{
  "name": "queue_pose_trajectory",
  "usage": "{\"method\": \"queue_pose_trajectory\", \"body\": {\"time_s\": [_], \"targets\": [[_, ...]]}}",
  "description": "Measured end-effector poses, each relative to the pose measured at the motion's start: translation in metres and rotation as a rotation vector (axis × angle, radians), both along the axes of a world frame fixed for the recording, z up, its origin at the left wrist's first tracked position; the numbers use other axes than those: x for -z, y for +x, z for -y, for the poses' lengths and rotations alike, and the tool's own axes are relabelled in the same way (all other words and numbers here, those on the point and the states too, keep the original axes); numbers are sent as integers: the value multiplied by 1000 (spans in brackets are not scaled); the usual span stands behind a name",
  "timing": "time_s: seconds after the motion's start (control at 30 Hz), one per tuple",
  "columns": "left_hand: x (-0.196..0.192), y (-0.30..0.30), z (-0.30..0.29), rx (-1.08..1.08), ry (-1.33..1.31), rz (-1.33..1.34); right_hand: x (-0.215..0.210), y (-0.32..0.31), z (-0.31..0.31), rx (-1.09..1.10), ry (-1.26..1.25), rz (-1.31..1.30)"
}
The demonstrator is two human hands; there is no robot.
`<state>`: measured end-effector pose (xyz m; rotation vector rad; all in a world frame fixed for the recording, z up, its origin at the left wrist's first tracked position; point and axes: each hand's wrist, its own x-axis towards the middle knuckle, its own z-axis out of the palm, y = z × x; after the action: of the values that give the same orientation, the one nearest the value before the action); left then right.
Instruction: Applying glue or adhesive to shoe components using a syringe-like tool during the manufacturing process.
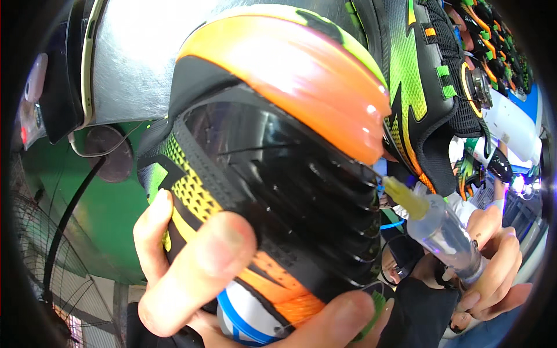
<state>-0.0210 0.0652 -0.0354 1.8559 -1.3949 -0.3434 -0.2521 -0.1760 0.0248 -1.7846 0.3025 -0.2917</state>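
Observation:
My left hand (191, 278) is wrapped round a sports shoe (290, 174), its fingers pressed on the patterned yellow and orange upper. The shoe is tipped, with a glossy black side panel and an orange sole edge turned upward. White and blue material (246, 316) shows at its opening. Between the fingers of my right hand (496, 267) is a clear syringe (447, 235) with a yellow needle hub. Its thin tip points at the seam between the orange sole and the black panel; whether it touches is too small to tell.
Behind the held shoe, another black and green shoe (412, 87) lies by the shiny metal table (136, 69). More shoes (493, 40) crowd the far right. A wire fan (64, 272) stands at the left, above a green surface (64, 185). A bright light (522, 184) glares at the right.

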Motion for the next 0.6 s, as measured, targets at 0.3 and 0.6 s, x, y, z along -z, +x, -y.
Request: {"method": "queue_pose_trajectory", "body": {"time_s": [0.3, 0.6], "targets": [[20, 10, 4, 188, -223, 138, 47, 9, -9, -25, 150, 338], [23, -13, -1, -365, -27, -56, 33, -23, -19, -4, 273, 449]]}}
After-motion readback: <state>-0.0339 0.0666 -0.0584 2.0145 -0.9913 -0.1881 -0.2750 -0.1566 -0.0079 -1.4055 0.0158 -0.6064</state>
